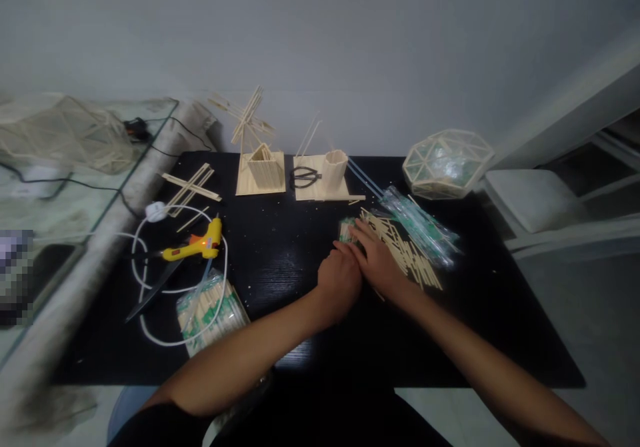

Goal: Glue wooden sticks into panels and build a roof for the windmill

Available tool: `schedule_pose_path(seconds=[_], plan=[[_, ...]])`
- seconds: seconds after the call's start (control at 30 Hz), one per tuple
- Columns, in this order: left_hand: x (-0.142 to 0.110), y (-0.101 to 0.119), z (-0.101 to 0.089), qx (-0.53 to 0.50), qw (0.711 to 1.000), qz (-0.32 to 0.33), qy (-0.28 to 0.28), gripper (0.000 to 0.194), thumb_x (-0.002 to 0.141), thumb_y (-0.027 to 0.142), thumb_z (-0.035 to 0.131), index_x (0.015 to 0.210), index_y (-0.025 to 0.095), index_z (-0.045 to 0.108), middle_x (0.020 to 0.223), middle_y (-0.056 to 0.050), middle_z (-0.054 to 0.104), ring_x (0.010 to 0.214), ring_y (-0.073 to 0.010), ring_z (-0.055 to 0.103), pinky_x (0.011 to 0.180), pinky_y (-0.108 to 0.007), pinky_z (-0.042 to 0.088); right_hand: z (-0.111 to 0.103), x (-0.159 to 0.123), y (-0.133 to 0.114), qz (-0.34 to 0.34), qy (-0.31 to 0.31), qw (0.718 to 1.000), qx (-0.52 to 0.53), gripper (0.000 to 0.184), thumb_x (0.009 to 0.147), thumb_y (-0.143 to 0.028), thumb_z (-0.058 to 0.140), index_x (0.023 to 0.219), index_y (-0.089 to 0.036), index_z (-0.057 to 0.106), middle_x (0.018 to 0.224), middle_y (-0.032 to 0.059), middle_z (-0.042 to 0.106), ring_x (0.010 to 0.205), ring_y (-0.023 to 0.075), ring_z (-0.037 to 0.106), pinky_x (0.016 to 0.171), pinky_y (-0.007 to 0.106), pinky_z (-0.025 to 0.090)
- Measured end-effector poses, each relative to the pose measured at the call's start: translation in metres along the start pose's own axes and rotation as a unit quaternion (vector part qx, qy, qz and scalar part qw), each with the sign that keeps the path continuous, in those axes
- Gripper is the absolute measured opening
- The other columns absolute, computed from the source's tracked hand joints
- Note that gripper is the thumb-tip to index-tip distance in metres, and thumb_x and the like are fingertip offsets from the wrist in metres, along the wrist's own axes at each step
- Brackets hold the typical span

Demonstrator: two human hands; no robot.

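A small bundle of wooden sticks [347,230] in clear and green wrapping stands out beyond my fingers, over the middle right of the black table. My left hand [341,279] is closed around its near end, which is hidden. From the right side, my right hand [377,257] presses its fingers against the same bundle and touches the left hand. Loose wooden sticks [417,260] lie spread beside and under my right wrist. Just past them lies a clear and green plastic packet [420,224].
A yellow glue gun [195,246] with a looped white cord lies left, near a larger stick packet [210,310]. At the back stand two stick models, one square [266,170] and one round [335,170], black scissors [305,178] and a faceted frame [447,164].
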State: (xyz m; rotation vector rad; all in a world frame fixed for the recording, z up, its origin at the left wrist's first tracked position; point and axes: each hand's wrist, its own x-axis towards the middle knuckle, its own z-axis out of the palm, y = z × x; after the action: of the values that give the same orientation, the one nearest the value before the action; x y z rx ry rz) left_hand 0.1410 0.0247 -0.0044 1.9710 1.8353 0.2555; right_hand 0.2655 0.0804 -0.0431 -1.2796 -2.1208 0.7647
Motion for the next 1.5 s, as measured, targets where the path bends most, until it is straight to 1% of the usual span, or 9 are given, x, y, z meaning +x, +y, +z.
schedule_pose_path(seconds=[0.13, 0.23, 0.33, 0.5, 0.8, 1.0, 1.13, 1.3, 1.5], plan=[[-0.011, -0.022, -0.020, 0.075, 0.996, -0.030, -0.033, 0.049, 0.096, 0.003, 0.047, 0.143, -0.001, 0.059, 0.142, -0.035, 0.060, 0.115, -0.0332, 0.073, 0.089, -0.036, 0.061, 0.012, 0.006, -0.025, -0.029, -0.016, 0.999, 0.024, 0.045, 0.103, -0.032, 0.055, 0.144, -0.017, 0.067, 0.163, 0.0191, 0.051, 0.155, 0.0337, 0.047, 0.128, 0.059, 0.037], [-0.022, -0.048, -0.038, 0.109, 0.989, -0.086, -0.043, 0.044, 0.099, 0.007, 0.042, 0.138, -0.001, 0.059, 0.123, -0.032, 0.070, 0.107, -0.0324, 0.077, 0.084, -0.037, 0.062, 0.019, 0.010, -0.047, -0.064, -0.040, 0.996, 0.050, 0.045, 0.101, -0.026, 0.057, 0.144, -0.016, 0.066, 0.164, 0.0188, 0.051, 0.155, 0.0322, 0.046, 0.130, 0.054, 0.037], [-0.033, -0.074, -0.056, 0.129, 0.979, -0.153, -0.049, 0.041, 0.100, 0.019, 0.049, 0.135, -0.003, 0.056, 0.105, -0.030, 0.074, 0.103, -0.0362, 0.078, 0.084, -0.040, 0.062, 0.022, 0.009, -0.065, -0.079, -0.051, 0.993, 0.076, 0.040, 0.101, -0.020, 0.054, 0.136, -0.020, 0.072, 0.158, 0.0155, 0.058, 0.147, 0.0290, 0.056, 0.127, 0.051, 0.042], [-0.046, -0.096, -0.073, 0.141, 0.966, -0.208, -0.067, 0.037, 0.101, 0.028, 0.048, 0.125, 0.001, 0.054, 0.103, -0.029, 0.075, 0.104, -0.0391, 0.078, 0.086, -0.042, 0.061, 0.020, -0.015, -0.083, -0.065, -0.040, 0.988, 0.133, 0.031, 0.102, -0.018, 0.051, 0.118, -0.024, 0.077, 0.134, 0.0113, 0.075, 0.126, 0.0255, 0.072, 0.114, 0.048, 0.054], [-0.035, -0.065, -0.045, 0.134, 0.976, -0.134, -0.103, 0.031, 0.101, 0.012, 0.043, 0.126, -0.002, 0.057, 0.104, -0.028, 0.074, 0.101, -0.0337, 0.079, 0.082, -0.035, 0.061, 0.003, -0.072, -0.064, 0.078, 0.037, 0.980, 0.178, 0.018, 0.097, -0.024, 0.059, 0.099, -0.028, 0.077, 0.099, 0.0055, 0.078, 0.085, 0.0228, 0.075, 0.076, 0.038, 0.063], [-0.020, -0.022, -0.023, 0.102, 0.988, -0.032, -0.114, 0.031, 0.101, 0.011, 0.044, 0.124, 0.001, 0.063, 0.125, -0.030, 0.067, 0.106, -0.0309, 0.078, 0.084, -0.032, 0.062, -0.011, -0.081, -0.055, 0.091, 0.074, 0.978, 0.174, 0.016, 0.095, -0.024, 0.061, 0.096, -0.028, 0.077, 0.098, 0.0054, 0.079, 0.088, 0.0241, 0.075, 0.079, 0.039, 0.062], [-0.017, -0.008, -0.021, 0.080, 0.989, -0.014, -0.125, 0.028, 0.101, 0.018, 0.052, 0.123, 0.004, 0.062, 0.112, -0.024, 0.071, 0.101, -0.0306, 0.080, 0.081, -0.032, 0.062, -0.019, -0.082, -0.053, 0.083, 0.085, 0.978, 0.169, 0.016, 0.097, -0.024, 0.061, 0.096, -0.028, 0.077, 0.098, 0.0048, 0.079, 0.090, 0.0234, 0.075, 0.082, 0.038, 0.061], [-0.019, -0.024, -0.043, 0.092, 0.987, -0.055, -0.120, 0.032, 0.097, 0.016, 0.050, 0.126, 0.004, 0.055, 0.098, -0.021, 0.073, 0.100, -0.0345, 0.080, 0.085, -0.040, 0.062, -0.016, -0.085, -0.050, 0.068, 0.094, 0.980, 0.165, 0.016, 0.096, -0.021, 0.060, 0.095, -0.026, 0.076, 0.095, 0.0042, 0.077, 0.083, 0.0198, 0.074, 0.078, 0.034, 0.061], [-0.030, -0.080, -0.076, 0.143, 0.971, -0.157, -0.111, 0.032, 0.099, 0.032, 0.048, 0.119, 0.006, 0.052, 0.100, -0.025, 0.075, 0.099, -0.0371, 0.079, 0.086, -0.044, 0.060, 0.003, -0.086, -0.056, 0.021, 0.037, 0.989, 0.142, 0.017, 0.099, -0.016, 0.060, 0.098, -0.024, 0.074, 0.097, 0.0038, 0.078, 0.089, 0.0193, 0.076, 0.083, 0.034, 0.062]])
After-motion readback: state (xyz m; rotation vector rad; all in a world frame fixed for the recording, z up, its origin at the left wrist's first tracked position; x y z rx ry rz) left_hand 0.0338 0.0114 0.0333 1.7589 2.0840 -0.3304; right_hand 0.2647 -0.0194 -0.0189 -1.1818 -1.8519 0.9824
